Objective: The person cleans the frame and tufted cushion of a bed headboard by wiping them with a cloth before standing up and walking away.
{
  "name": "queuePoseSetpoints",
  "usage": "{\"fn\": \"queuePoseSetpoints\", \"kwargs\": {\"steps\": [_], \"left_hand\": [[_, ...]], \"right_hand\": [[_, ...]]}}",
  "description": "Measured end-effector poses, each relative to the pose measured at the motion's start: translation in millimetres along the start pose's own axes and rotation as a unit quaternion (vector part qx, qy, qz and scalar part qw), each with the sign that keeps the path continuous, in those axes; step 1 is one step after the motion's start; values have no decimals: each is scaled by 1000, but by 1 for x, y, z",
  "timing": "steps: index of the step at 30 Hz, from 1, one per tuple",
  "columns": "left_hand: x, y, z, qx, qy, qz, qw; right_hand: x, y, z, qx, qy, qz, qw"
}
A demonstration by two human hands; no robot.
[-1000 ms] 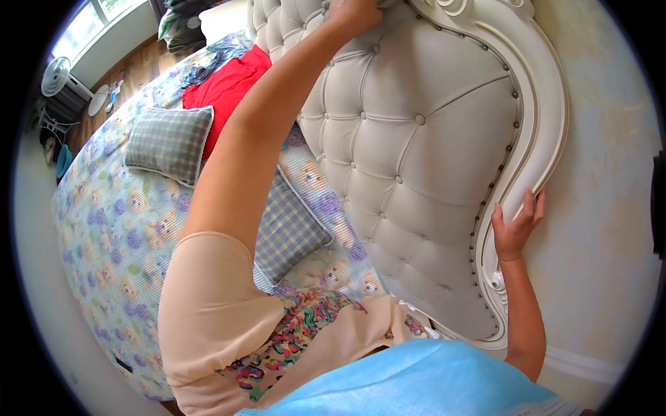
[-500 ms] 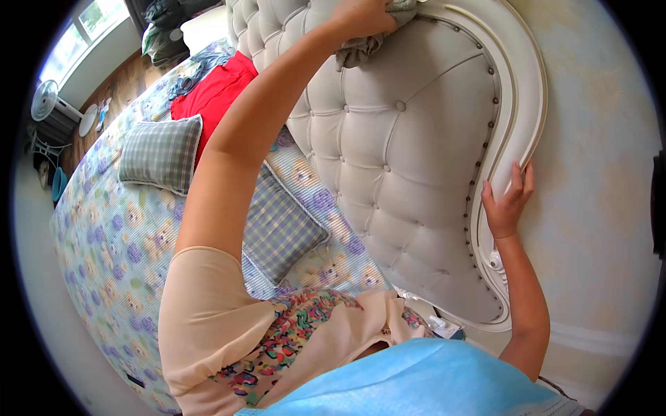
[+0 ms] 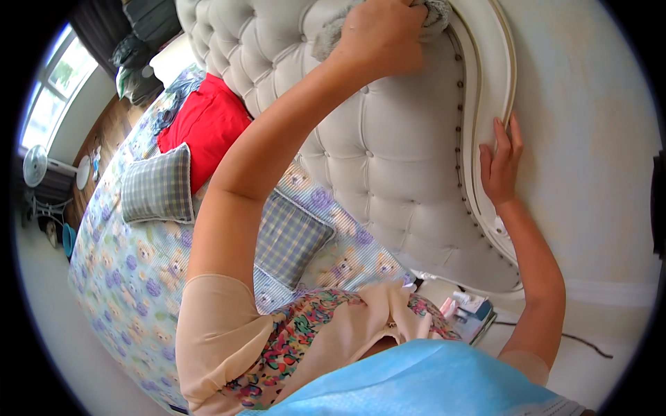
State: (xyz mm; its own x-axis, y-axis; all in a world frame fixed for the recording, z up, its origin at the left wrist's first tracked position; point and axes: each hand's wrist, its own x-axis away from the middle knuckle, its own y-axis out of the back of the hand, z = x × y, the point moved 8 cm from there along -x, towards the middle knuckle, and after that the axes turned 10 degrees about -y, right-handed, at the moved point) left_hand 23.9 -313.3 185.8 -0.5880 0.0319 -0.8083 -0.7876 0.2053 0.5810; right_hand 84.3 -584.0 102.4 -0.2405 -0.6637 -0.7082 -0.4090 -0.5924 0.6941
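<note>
My left hand (image 3: 385, 35) is closed on a bunched grey cloth (image 3: 436, 19), pressed against the upper part of the tufted cream headboard (image 3: 409, 125). Cloth shows on both sides of the hand. At the headboard's right side, my right hand (image 3: 501, 163) rests on the outer edge of the carved white frame (image 3: 491, 62). Its thumb stands apart from the stretched fingers, and it holds no loose object. A row of dark studs runs between padding and frame.
A bed with a floral cover (image 3: 132, 277) carries a red cloth (image 3: 205, 128), a checked cushion (image 3: 158, 186) and another checked cushion (image 3: 291, 236). Small items and a box (image 3: 472, 315) lie below the headboard. A fan (image 3: 35, 166) stands far left, near a window.
My left hand and the cloth have come down over the padding, and more cloth shows. The view has shifted; my right hand appears higher on the frame. More small items show below.
</note>
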Motion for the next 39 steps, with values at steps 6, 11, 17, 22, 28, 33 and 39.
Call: {"fn": "queuePoseSetpoints", "kwargs": {"steps": [6, 11, 17, 22, 28, 33, 39], "left_hand": [[15, -32, -62, -96, -44, 38, 994], [23, -35, -79, -183, -73, 28, 980], [51, -70, -127, -273, -83, 76, 955], [65, -80, -152, -303, -82, 101, 944], [91, -111, -188, -316, -58, 149, 935], [117, -139, -212, -292, -6, 213, 932], [182, -191, -263, -166, 4, 242, 956]], "right_hand": [[2, 1, -7, -70, -2, -47, 996], [-7, 6, 3, -43, -1, -81, 996], [14, 8, -12, -42, -19, -68, 997], [6, 17, -7, -65, 21, -92, 993], [11, 31, -13, -162, 69, -156, 972], [45, 75, -4, -194, -6, -48, 980], [201, 142, 34, -310, -39, 24, 950]]}}
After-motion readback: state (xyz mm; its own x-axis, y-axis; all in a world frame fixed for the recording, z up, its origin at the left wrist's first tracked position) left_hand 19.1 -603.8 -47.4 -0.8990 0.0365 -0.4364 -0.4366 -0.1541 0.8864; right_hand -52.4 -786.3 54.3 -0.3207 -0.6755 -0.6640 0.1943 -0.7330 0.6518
